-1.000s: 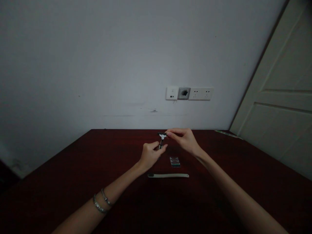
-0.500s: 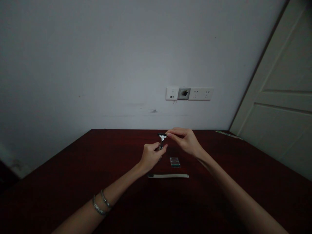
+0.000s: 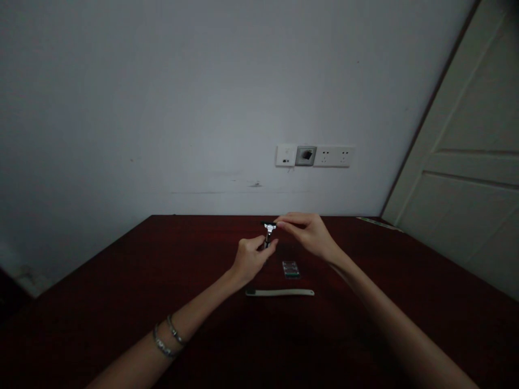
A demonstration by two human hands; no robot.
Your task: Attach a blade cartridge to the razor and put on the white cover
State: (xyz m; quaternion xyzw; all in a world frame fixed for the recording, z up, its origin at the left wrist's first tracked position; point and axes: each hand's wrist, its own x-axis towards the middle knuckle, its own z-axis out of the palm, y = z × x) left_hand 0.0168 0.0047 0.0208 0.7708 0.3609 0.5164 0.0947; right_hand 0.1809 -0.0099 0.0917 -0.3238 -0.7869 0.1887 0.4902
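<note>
A razor [image 3: 270, 229] with a shiny metal neck and a dark head stands upright above the table. Its handle is gripped by my left hand [image 3: 250, 259], thumb and fingers closed round it and hiding most of it. My right hand [image 3: 307, 232] pinches the right end of the razor's dark head between thumb and fingertips. Below the hands, a small clear plastic case [image 3: 291, 269] with a green strip along its near edge lies on the table. Nearer to me is a long pale strip-like handle [image 3: 280, 293] with a dark left end and a small hole at its right end.
The dark red table [image 3: 170, 270] reaches back to a pale wall [image 3: 203, 108]. Sockets [image 3: 333, 156] are set in the wall above the table's back edge. At the right stands a white panelled door [image 3: 470, 156]. A thin printed strip [image 3: 379, 223] lies at the table's back right.
Both hands and the razor stay almost in place, with only a very slight shift to the left. The case and the pale handle lie where they were.
</note>
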